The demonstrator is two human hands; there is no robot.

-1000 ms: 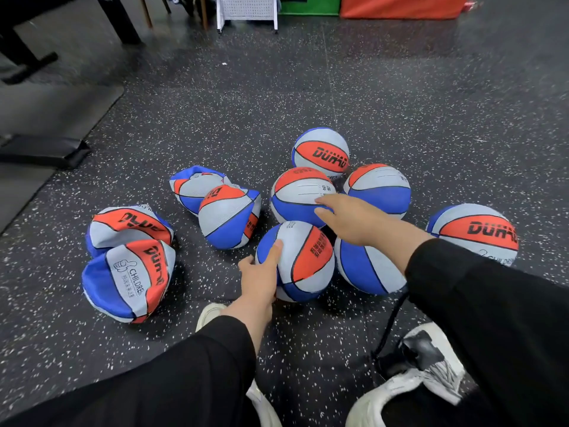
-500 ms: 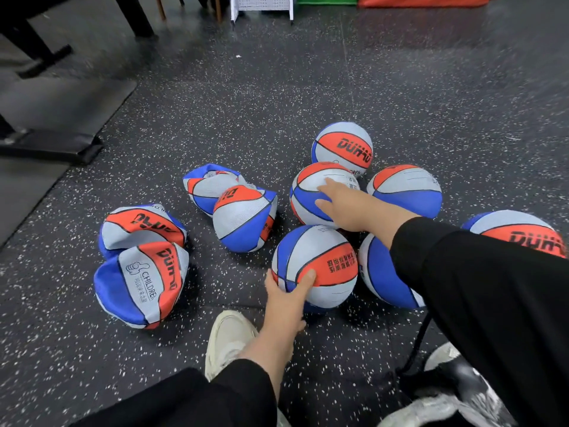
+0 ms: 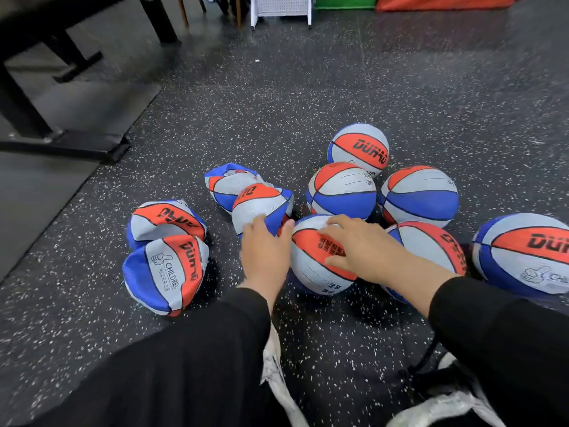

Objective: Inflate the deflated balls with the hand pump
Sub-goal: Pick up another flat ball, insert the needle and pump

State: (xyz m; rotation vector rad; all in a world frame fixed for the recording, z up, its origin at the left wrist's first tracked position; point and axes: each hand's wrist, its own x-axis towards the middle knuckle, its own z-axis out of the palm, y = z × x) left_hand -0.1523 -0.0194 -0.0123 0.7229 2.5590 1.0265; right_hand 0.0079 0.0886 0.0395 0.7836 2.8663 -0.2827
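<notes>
Several red, blue and grey balls lie on the dark speckled floor. A round one (image 3: 317, 272) sits right in front of me between both hands. My right hand (image 3: 360, 248) lies flat on its top with fingers spread. My left hand (image 3: 264, 251) rests against its left side, fingers straight and reaching the crumpled deflated ball (image 3: 261, 208) beyond. Another deflated ball (image 3: 231, 180) lies behind that one, and two more (image 3: 166, 220) (image 3: 166, 272) lie at the left. A black hose (image 3: 428, 355) runs to a black part (image 3: 446, 383) by my right shoe; the pump body is hidden.
Round balls stand behind and to the right (image 3: 358, 147) (image 3: 341, 191) (image 3: 420, 195) (image 3: 431, 248) (image 3: 523, 254). A black bench frame (image 3: 61, 146) and grey mat (image 3: 37, 186) fill the left. A white rack (image 3: 281, 7) stands far back. My white shoes (image 3: 274, 359) (image 3: 437, 408) are near the bottom.
My right hand came back from the farther ball onto the near ball. My left hand slid up along that ball's left side. The ball has turned, its red panel now on top.
</notes>
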